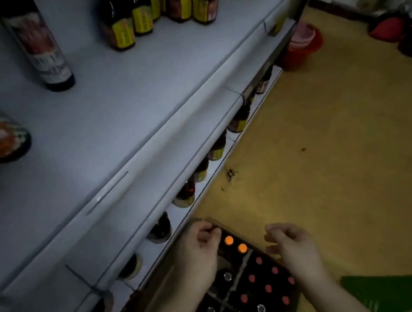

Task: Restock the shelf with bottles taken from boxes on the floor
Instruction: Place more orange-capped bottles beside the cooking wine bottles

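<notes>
The floor (pixel 336 161) is carrying the box (pixel 241 265). Left hand (pixel 202 251) and right hand (pixel 295 245) are hovering loosely curled, empty; grasp 1 bottle (pixel 242 248) neck, lifting vertically.

Shelf (pixel 135 99) holds bottles (pixel 120 28); floor (pixel 334 148) holds box (pixel 245 259)

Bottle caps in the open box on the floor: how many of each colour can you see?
Orange caps: 2
Red caps: 8
Silver caps: 6
Total: 16 caps in view
</notes>
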Demonstrator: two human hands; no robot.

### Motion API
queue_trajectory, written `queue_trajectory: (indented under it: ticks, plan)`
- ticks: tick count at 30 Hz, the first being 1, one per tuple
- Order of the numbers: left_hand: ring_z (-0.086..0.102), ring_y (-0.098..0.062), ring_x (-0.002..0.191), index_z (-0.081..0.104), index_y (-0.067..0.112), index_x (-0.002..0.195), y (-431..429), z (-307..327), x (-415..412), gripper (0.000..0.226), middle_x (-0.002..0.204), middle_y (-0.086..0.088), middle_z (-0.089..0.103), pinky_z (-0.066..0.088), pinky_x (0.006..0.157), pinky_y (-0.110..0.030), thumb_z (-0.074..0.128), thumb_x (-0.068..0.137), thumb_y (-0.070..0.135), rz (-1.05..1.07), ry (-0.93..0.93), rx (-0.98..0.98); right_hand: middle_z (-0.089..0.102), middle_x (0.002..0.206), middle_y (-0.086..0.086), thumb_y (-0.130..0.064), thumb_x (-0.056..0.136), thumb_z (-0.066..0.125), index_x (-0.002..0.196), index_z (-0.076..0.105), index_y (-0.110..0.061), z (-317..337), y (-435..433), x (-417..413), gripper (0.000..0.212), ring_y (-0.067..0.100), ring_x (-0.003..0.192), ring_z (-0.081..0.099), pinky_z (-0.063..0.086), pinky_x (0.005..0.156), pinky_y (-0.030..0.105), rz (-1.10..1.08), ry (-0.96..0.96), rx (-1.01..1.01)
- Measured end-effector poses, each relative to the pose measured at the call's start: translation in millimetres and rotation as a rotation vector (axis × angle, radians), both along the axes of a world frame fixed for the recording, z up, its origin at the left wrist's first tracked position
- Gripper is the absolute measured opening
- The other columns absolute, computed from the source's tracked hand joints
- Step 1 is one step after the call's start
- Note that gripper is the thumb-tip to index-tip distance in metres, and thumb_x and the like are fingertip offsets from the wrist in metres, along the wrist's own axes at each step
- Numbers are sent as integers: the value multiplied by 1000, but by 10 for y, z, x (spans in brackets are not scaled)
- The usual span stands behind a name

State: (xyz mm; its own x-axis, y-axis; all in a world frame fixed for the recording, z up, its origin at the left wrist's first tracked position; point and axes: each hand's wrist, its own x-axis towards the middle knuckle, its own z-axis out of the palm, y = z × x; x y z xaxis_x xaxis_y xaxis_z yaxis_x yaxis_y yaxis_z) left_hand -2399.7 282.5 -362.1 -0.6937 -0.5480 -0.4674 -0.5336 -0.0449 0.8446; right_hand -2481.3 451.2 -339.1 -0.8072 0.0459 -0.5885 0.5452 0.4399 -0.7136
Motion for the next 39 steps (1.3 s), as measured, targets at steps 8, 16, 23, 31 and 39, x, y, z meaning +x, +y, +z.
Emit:
queue_trajectory:
  ticks: [8, 16, 23, 31, 39]
  plan:
    - [62, -1, 86, 67, 26, 110, 367, -1672, -218, 15, 91, 12, 66, 50, 78, -30, 69, 95, 31, -66, -90, -36, 76, 87, 2, -26, 98, 66, 99, 71, -22, -1654, 335, -132, 7, 22, 77, 73, 48, 60, 29, 83, -51, 97]
    - [62, -8, 86, 62, 31, 109, 586, -3026, -527, 14, 89, 12, 62, 53, 81, -37, 66, 97, 37, -190, -126, -106, 71, 90, 0, -33, 99, 66, 110, 64, -25, -3010, 506, -329, 13, 13, 61, 63, 44, 45, 20, 166, -50, 179]
    - [63, -20, 97, 65, 23, 117, 598, -3843, -821, 26, 96, 2, 65, 51, 87, -37, 68, 94, 35, -255, -154, -225, 70, 90, -8, -34, 98, 66, 121, 63, -24, -3831, 542, -503, 25, 13, 71, 64, 38, 46, 19, 302, -14, 278]
    - [57, -27, 122, 44, 33, 150, 648, -4255, -950, 59, 132, -3, 61, 50, 98, -42, 65, 95, 37, -469, -243, -337, 72, 109, -1, -49, 94, 61, 136, 57, -29, -4345, 503, -616, 46, 32, 121, 51, 50, 94, 44, 577, 118, 545]
    - [59, -29, 116, 46, 35, 140, 720, -4435, -995, 50, 124, -2, 63, 49, 84, -39, 66, 94, 32, -513, -220, -387, 67, 127, 3, -45, 94, 63, 133, 56, -34, -4525, 404, -541, 42, 33, 128, 50, 43, 100, 47, 631, 150, 632]
